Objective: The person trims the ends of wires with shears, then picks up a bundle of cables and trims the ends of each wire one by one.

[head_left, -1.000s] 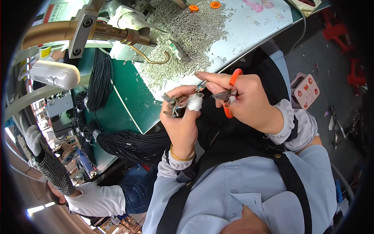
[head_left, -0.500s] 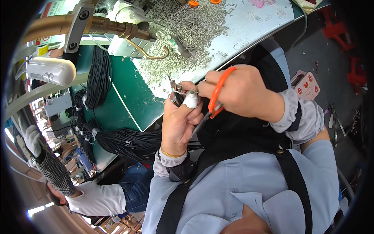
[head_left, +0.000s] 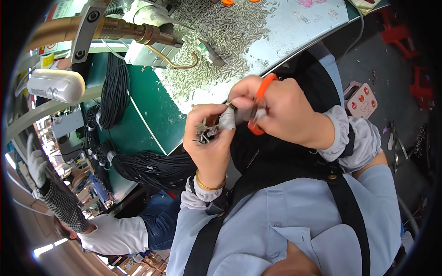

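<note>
My left hand (head_left: pixel 208 158) is curled round a bunch of small metal parts (head_left: pixel 206 132), whose ends stick out of the palm. Its thumb carries a white wrap (head_left: pixel 227 119). My right hand (head_left: pixel 294 112) has orange-handled scissors (head_left: pixel 268 85) in its grip; their blades are blurred and partly hidden between the hands. Close to the wrapped thumb tip, the right fingertips pinch at something too small to make out. Both hands are in front of my body, near the edge of the bench.
Many small metal pins (head_left: pixel 216 34) are heaped on the white worktop, under a machine with a brass-coloured tube (head_left: pixel 124 30). Black cable bundles (head_left: pixel 152 168) lie left on the green mat (head_left: pixel 147 110). A pink case (head_left: pixel 362 102) and red stools (head_left: pixel 398 39) stand right. Another person (head_left: pixel 115 232) works at left.
My left hand has turned, so the metal parts in its palm now show. The scissors have swung in my right hand, and the right fingers have come to the left thumb tip.
</note>
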Available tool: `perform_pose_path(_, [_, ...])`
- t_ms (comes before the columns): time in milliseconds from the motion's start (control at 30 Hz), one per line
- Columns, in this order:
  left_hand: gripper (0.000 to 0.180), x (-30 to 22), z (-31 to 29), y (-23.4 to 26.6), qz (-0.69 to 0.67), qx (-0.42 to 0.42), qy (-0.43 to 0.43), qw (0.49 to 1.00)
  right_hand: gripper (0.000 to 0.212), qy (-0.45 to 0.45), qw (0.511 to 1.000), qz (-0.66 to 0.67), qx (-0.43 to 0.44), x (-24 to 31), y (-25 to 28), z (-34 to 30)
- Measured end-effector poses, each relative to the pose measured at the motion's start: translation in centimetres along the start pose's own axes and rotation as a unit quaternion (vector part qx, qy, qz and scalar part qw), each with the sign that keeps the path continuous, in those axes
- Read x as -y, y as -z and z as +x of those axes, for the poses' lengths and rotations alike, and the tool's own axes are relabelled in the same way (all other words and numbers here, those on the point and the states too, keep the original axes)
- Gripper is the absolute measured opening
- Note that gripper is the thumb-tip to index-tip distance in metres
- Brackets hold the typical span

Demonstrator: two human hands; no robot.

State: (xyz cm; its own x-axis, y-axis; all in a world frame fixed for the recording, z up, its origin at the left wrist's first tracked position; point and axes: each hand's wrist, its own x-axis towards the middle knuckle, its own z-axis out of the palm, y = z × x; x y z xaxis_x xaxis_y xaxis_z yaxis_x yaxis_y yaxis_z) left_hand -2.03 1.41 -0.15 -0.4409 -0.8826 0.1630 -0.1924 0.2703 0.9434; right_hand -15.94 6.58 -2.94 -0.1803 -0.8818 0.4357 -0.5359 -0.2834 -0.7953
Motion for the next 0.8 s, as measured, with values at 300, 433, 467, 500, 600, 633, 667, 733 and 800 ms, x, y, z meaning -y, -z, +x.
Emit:
perform_pose_path(300, [0.016, -0.1, 0.9, 2.2, -0.251, 0.060, 0.275, 0.926, 0.020, -0.163, 0.967, 0.191, 0.032, 0.9, 0.8, -0.2])
perform_pose_path(433, [0.017, -0.5, 0.7, 1.8, -0.192, 0.020, 0.208, 0.959, 0.026, -0.186, 0.974, 0.052, 0.115, 0.9, 1.3, -0.7])
perform_pose_path(467, [0.017, -0.5, 0.7, 1.6, -0.192, 0.021, 0.208, 0.959, 0.029, -0.188, 0.972, -0.009, 0.143, 0.9, 1.3, -0.8])
perform_pose_path(500, [0.016, -0.5, 0.7, 1.5, -0.185, 0.024, 0.194, 0.963, 0.029, -0.189, 0.972, -0.009, 0.143, 1.0, 1.2, -0.9])
perform_pose_path(600, [0.014, -0.5, 0.9, 1.3, -0.168, 0.031, 0.165, 0.971, 0.030, -0.172, 0.978, -0.013, 0.118, 1.1, 0.3, -1.0])
perform_pose_path(633, [0.014, -0.4, 1.2, 1.5, -0.185, 0.038, 0.197, 0.962, 0.030, -0.172, 0.978, -0.013, 0.118, 0.8, 0.1, -1.1])
perform_pose_path(667, [0.014, -0.3, 1.5, 1.7, -0.201, 0.046, 0.228, 0.952, 0.030, -0.184, 0.976, 0.016, 0.119, 0.5, -0.2, -1.3])
perform_pose_path(733, [0.014, 0.1, 2.4, 2.1, -0.216, 0.054, 0.258, 0.940, 0.030, -0.206, 0.968, 0.073, 0.121, 0.0, -0.5, -1.4])
perform_pose_path(800, [0.014, 0.9, 3.9, 2.4, -0.312, 0.100, 0.290, 0.899, 0.029, -0.237, 0.958, 0.134, 0.094, -0.2, -0.2, -0.9])
